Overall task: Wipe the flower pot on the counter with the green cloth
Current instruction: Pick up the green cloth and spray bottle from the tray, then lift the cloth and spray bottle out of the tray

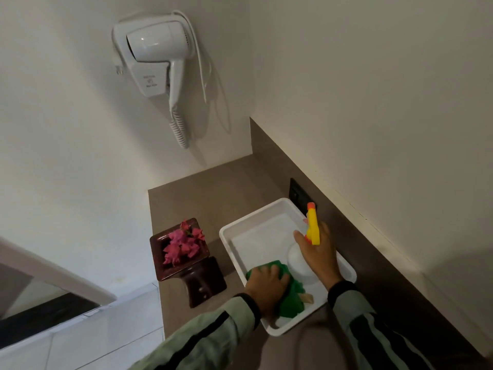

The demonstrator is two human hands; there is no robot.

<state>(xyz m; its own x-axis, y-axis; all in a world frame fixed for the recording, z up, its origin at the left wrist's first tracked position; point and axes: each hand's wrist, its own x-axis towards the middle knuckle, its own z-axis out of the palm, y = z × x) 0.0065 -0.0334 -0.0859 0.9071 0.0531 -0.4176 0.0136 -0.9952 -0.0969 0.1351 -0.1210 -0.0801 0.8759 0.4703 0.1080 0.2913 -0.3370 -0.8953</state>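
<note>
1. The flower pot (186, 265) looks like glazed ceramic, dark brown and glossy
2. The green cloth (289, 292) is soft, matt fabric
3. The tray (256, 209) is smooth white plastic with a slight sheen
4. The counter (213, 188) has a matt brown surface
5. The hair dryer (157, 54) is glossy white plastic

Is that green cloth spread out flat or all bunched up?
Bunched up. The green cloth lies crumpled in the white tray, and the left hand presses on its top.
</note>
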